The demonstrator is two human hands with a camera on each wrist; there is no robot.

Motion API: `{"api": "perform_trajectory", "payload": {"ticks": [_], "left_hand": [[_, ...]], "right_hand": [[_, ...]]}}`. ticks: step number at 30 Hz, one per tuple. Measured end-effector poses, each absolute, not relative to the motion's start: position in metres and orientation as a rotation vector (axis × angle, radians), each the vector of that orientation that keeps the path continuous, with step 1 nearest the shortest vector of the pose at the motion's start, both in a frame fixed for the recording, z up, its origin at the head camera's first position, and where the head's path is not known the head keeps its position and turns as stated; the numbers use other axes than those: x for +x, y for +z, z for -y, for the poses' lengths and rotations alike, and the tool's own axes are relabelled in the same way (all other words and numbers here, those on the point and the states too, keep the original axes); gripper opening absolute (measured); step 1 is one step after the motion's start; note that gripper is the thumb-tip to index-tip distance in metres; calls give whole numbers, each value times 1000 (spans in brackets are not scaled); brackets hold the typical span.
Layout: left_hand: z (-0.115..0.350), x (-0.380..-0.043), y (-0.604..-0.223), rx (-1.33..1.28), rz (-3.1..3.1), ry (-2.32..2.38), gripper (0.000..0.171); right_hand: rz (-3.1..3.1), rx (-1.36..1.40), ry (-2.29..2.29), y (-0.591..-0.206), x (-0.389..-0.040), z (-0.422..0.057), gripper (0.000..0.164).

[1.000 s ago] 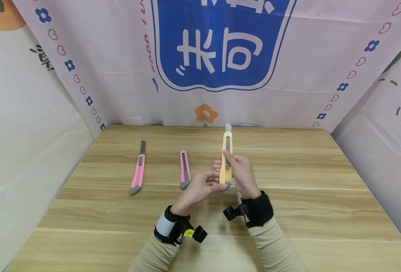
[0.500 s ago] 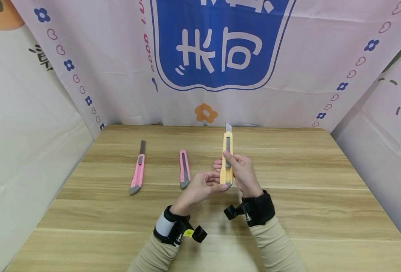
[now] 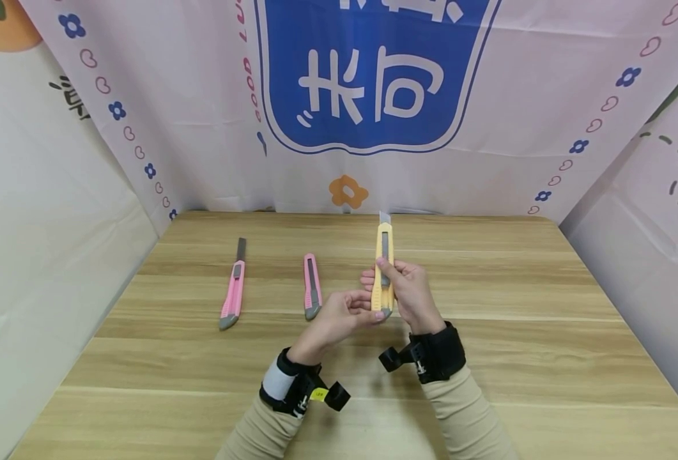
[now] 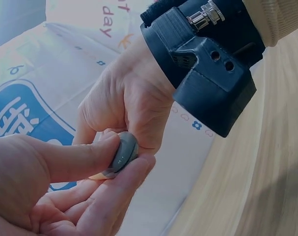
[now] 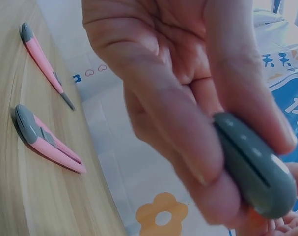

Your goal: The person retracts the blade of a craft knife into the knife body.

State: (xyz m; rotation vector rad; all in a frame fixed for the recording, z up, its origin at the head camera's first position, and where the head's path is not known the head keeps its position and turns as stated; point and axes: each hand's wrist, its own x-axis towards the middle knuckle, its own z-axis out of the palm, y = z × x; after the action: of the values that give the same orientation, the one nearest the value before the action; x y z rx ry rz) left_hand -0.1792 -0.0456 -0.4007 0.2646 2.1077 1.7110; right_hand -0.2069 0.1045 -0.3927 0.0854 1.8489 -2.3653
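A yellow snap-off utility knife point(image 3: 379, 292) is held above the wooden table point(image 3: 534, 287), its long axis running away from the person with only a slight tilt. A short length of blade point(image 3: 385, 218) projects from the nose and points toward the cloth backdrop point(image 3: 505, 96); the grey end cap point(image 5: 259, 167) faces the person. The slotted face is turned up toward the head camera.

The right hand point(image 3: 415, 291) is clamped on the handle, thumb over the slot and fingers behind, so the thumb covers part of the slot. The left hand point(image 3: 339, 317) pinches the grey end between thumb and fingers.

To the left, two pink utility knives lie on the table, well apart from each other. The farther one point(image 3: 233, 291) leans a little, its long blade pointing away from the person and slightly right, its grey end toward the person. The nearer one point(image 3: 312, 287) lies just beside the left hand, untouched, nose away and slightly left; a dark grey strip runs along its slot.

Black strapped wrist cameras sit on both wrists, below beige sleeves point(image 3: 465, 415). The backdrop, printed with an orange flower point(image 3: 339, 190) and a blue emblem point(image 3: 284, 83), rises behind the table's far edge.
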Motion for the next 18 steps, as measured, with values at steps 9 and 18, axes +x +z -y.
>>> {"api": "perform_trajectory", "payload": {"ticks": [9, 18], "left_hand": [[47, -180, -400, 253, -2087, 1726, 34], [48, -179, -399, 260, -2071, 1735, 34]], "right_hand": [[-1852, 74, -2352, -391, -205, -104, 38], [-1837, 62, -2341, -391, -205, -106, 42]]}}
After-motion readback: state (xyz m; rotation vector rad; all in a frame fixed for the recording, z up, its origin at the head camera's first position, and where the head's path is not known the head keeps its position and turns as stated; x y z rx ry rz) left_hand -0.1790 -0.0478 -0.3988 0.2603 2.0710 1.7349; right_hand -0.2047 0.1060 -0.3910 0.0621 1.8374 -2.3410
